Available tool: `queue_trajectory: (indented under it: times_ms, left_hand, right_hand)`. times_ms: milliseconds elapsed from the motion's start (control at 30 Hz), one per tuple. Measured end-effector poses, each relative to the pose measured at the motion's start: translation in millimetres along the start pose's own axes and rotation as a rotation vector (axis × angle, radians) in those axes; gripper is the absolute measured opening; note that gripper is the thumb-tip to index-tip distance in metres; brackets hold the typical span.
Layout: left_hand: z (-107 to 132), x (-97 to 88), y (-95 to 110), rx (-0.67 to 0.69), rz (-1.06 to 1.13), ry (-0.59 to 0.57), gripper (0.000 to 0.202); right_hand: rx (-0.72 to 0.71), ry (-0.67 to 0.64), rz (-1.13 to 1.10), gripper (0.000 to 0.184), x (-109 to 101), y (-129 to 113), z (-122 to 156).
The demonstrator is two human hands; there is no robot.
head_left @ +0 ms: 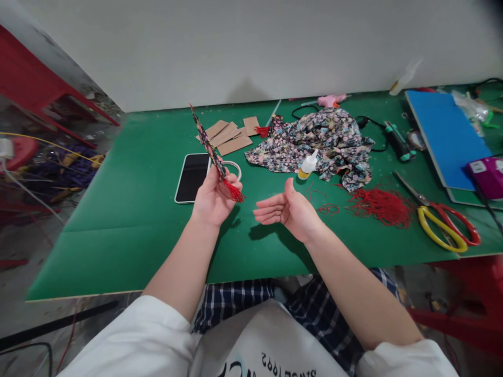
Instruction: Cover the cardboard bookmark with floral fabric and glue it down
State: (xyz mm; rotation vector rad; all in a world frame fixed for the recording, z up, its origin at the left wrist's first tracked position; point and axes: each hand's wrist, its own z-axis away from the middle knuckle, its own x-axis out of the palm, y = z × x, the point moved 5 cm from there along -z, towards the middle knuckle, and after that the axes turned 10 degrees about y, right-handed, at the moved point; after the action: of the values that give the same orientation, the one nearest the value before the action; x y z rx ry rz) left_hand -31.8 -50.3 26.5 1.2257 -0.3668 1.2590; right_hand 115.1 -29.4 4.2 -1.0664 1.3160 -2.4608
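Note:
My left hand [215,201] grips a flat piece covered in dark floral fabric [210,146], seen nearly edge-on and tilted up. A red tassel [234,191] hangs from its lower end. My right hand [288,212] is raised above the table with the fingers out and the thumb up, holding nothing. Just beyond it stands a small glue bottle [307,166] with a white nozzle and yellow label. Behind the left hand lie a phone [191,178] and a roll of white tape [234,168], both partly covered.
Brown cardboard pieces [230,137] lie near the wall beside crumpled floral fabric [322,136]. Red threads [381,208] and scissors [436,214] are at the right. Farther right are a blue board [451,139], a black and teal tool [398,142] and a pink glue gun [332,100].

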Motion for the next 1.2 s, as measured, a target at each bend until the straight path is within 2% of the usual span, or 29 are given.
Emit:
queue_trajectory:
  times_ms: [133, 233, 367, 500, 633, 700, 767, 800, 867, 1033, 1100, 1200]
  left_hand:
    - [-1, -1.1, 1, 0.032, -0.07, 0.011, 0.04]
    - [-1, -0.7, 1, 0.036, -0.076, 0.008, 0.04]
    - [-1, -0.6, 1, 0.029, -0.054, 0.018, 0.043]
    - [0, 1.1, 0, -0.001, -0.016, -0.008, 0.042]
    - [-1, 0.3, -1, -0.007, -0.029, -0.02, 0.034]
    - [-3, -1.8, 0, 0.021, -0.093, -0.026, 0.023]
    - [-7, -5.8, 1, 0.075, -0.251, -0.029, 0.006]
    - [-10, -8.4, 1, 0.1, -0.368, -0.03, 0.007]
    - [-16, -14.8, 0, 0.151, -0.658, -0.025, 0.02]
    - [-24, -29.6, -1, 0.345, -1.438, 0.03, 0.056]
    - [-22, -30.4, 4, 0.479, -1.719, 0.056, 0.054]
    - [-16, -29.1, 27, 0.707, -1.989, 0.202, 0.046]
  right_hand:
    - [-0.038, 0.05, 0.053, 0.033, -1, 1, 1]
    - [-0.049, 0.014, 0.048, 0.022, 1, 2, 1]
    - [-0.054, -0.036, 0.014, 0.022, 3, 3, 2]
    - [-0.063, -0.061, -0.005, 0.03, 4, 2, 3]
    - [-0.069, 0.017, 0.048, 0.026, 3, 2, 3]
    - [-0.064, 0.063, 0.093, 0.024, 1, 2, 2]
    - [-0.069, 0.093, 0.121, 0.033, -1, 2, 0]
    - [-0.077, 0.106, 0.125, 0.038, -2, 1, -1]
    - [-0.094, 0.133, 0.116, 0.042, -5, -1, -2]
    - [-0.146, 0.125, 0.05, 0.03, -7, -6, -4]
    - [-0.163, 0.103, 0.028, 0.027, -6, -8, -3]
    - [-0.163, 0.114, -0.005, 0.026, -7, -9, -4]
